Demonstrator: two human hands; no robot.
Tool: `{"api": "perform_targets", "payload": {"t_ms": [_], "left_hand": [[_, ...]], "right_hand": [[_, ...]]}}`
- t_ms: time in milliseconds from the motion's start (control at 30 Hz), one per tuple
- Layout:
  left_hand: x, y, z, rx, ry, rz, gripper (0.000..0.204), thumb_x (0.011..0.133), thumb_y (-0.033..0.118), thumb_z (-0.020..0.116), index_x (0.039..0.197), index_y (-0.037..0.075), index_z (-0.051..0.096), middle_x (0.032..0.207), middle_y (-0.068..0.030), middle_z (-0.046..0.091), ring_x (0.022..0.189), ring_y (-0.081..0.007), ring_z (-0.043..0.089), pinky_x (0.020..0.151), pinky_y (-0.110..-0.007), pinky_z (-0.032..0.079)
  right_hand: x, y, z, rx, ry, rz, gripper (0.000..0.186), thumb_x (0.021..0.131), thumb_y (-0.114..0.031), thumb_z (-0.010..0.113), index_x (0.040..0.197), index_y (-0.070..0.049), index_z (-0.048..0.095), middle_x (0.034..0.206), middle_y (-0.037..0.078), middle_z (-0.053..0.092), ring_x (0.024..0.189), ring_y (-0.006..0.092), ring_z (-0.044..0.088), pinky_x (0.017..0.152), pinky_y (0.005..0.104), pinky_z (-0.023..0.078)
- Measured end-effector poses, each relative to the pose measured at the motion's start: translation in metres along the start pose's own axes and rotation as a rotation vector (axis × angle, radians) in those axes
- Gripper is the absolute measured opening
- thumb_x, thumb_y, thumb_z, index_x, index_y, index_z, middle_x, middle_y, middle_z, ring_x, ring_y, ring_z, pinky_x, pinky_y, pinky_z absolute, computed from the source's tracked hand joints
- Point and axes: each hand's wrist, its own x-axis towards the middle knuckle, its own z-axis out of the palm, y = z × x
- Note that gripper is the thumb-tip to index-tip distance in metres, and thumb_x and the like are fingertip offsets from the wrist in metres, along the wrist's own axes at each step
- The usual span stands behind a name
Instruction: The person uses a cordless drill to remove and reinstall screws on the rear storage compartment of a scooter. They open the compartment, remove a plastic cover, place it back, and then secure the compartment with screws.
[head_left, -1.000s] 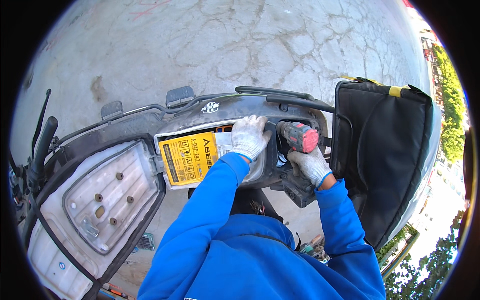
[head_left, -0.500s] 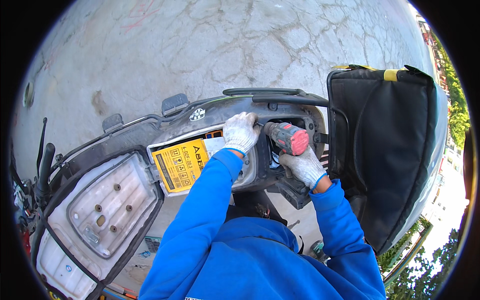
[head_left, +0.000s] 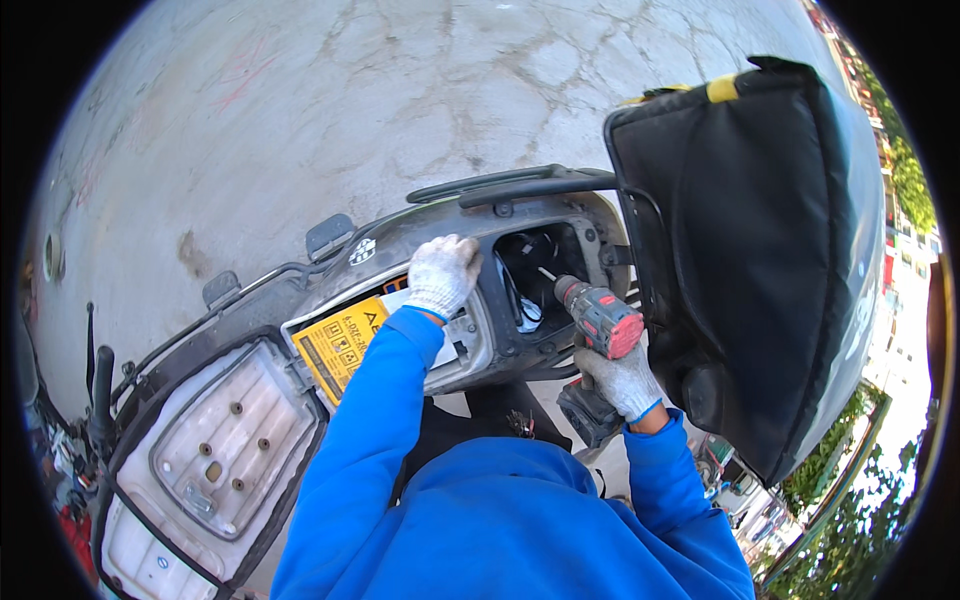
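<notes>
My left hand (head_left: 443,275), in a white glove, rests with curled fingers at the inner edge of the scooter's opened seat compartment (head_left: 478,335); what its fingertips hold, if anything, is hidden. Under and left of it lies a yellow labelled battery box (head_left: 338,352), partly covered by pale card. My gloved right hand (head_left: 615,378) grips a grey-and-red cordless drill (head_left: 603,315) by its handle. The drill's bit points up-left, over a dark rear cavity (head_left: 530,255) that has a pale bundle inside.
The upturned seat (head_left: 215,445) lies at left beside the handlebar (head_left: 103,395). A large black padded delivery box (head_left: 735,260) stands at right. Cracked concrete (head_left: 420,90) stretches beyond the scooter; assorted tools and parts show at the left rim and lower right. Trees (head_left: 905,175) appear at far right.
My right hand and the drill have moved down, away from the upper cavity, which now shows more. My left hand shifts left and slightly down. The view has also moved.
</notes>
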Motion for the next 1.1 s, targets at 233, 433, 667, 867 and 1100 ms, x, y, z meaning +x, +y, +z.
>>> {"api": "perform_targets", "payload": {"t_ms": [233,433,667,867,1100], "left_hand": [[0.029,0.005,-0.018,-0.062,-0.276,-0.189,0.029,0.089,0.03,0.074,0.106,0.006,0.077,0.107,-0.0208,0.077,0.105,-0.041,0.073,0.092,-0.051,0.057],[0.042,0.009,-0.028,0.014,-0.393,-0.185,0.029,0.092,0.031,0.071,0.11,0.008,0.077,0.111,-0.021,0.078,0.107,-0.0415,0.073,0.094,-0.052,0.057],[0.038,0.004,-0.024,-0.036,-0.378,-0.196,0.032,0.089,0.031,0.073,0.108,0.006,0.078,0.108,-0.0224,0.078,0.106,-0.041,0.074,0.094,-0.05,0.057],[0.041,-0.005,-0.02,-0.104,-0.361,-0.191,0.033,0.085,0.029,0.076,0.103,0.001,0.079,0.099,-0.0242,0.078,0.097,-0.0392,0.076,0.089,-0.047,0.058],[0.046,-0.006,-0.021,-0.167,-0.423,-0.246,0.033,0.086,0.03,0.073,0.104,0.003,0.079,0.102,-0.024,0.078,0.102,-0.0408,0.075,0.093,-0.048,0.057]], "right_hand": [[-0.016,0.03,-0.022,0.274,0.282,0.049,0.016,0.085,-0.006,0.07,0.1,-0.001,0.067,0.074,0.007,0.063,0.058,0.0175,0.062,0.055,0.0316,0.05],[-0.013,0.037,-0.029,0.351,0.29,0.075,0.012,0.087,-0.007,0.066,0.098,-0.002,0.065,0.073,0.007,0.061,0.056,0.0189,0.059,0.053,0.0326,0.048],[-0.023,0.074,-0.028,0.329,0.283,0.161,0.016,0.086,-0.008,0.069,0.101,-0.003,0.066,0.073,0.006,0.063,0.054,0.0195,0.062,0.051,0.0314,0.048],[-0.025,0.081,-0.023,0.408,0.299,0.164,0.017,0.085,-0.007,0.068,0.101,-0.002,0.066,0.073,0.007,0.062,0.054,0.0194,0.061,0.052,0.0312,0.049],[-0.031,0.086,-0.026,0.371,0.288,0.212,0.019,0.084,-0.006,0.069,0.103,-0.002,0.067,0.076,0.006,0.063,0.056,0.018,0.063,0.052,0.0308,0.049]]}}
